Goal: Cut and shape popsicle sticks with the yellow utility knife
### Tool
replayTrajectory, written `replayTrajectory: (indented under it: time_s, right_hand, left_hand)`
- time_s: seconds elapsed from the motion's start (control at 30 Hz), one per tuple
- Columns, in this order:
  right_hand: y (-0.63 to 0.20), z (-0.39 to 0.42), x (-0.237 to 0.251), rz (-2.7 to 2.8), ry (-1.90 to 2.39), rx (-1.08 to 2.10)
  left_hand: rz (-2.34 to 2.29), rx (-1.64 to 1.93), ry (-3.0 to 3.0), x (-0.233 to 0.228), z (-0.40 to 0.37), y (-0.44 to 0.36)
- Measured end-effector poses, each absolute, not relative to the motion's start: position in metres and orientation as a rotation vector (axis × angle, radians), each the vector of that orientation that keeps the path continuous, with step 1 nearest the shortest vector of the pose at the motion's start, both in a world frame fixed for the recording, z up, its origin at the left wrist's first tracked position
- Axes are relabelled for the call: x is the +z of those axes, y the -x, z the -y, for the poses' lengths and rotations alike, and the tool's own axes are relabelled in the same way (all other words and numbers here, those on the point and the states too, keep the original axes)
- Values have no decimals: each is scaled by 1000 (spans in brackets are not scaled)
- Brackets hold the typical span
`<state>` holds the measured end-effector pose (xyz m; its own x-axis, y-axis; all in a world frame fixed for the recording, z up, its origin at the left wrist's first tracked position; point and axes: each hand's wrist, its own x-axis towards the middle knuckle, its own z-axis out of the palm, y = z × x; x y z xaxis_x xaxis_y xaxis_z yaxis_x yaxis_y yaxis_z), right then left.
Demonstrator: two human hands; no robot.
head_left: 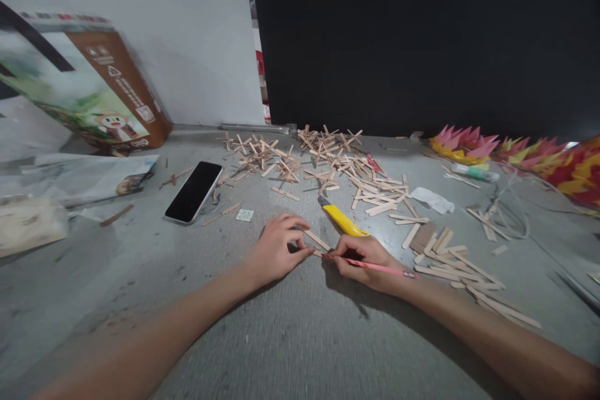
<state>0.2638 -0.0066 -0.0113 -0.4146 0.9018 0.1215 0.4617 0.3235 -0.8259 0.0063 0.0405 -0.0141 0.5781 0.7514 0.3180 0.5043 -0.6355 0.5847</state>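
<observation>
My right hand (364, 262) is closed round a pink pencil (382, 267), its tip down at a small wooden stick. My left hand (280, 249) has thumb and fingers curled at the left end of that short popsicle stick (317, 254), pressing it to the table. A second popsicle stick (317, 239) lies slanted just beyond it, near my left fingertips. Right behind my hands rests a yellow utility knife (344, 220), its dark end pointing away to the left. The fingers partly hide the sticks.
Crossed, joined sticks (262, 156) are heaped at the back, with loose sticks (462, 269) to the right. A phone (194, 192) lies left. Paper flowers (464, 144), a glue stick (475, 172) and a thin cable (525, 225) are at right; a printed bag (94, 87) stands back left.
</observation>
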Motion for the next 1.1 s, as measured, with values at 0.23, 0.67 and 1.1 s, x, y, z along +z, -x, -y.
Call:
replayTrajectory:
  time_s: [0.23, 0.67, 1.1]
  right_hand:
    - [-264, 6, -14, 1982, 1226, 996]
    - [-264, 5, -15, 1994, 1206, 996]
    - [-265, 6, -17, 2006, 1182, 984]
  left_hand:
    - [-997, 774, -2374, -15, -40, -6]
    - [-1002, 775, -2375, -14, -40, -6]
    - [-1010, 761, -2378, -15, -39, -6]
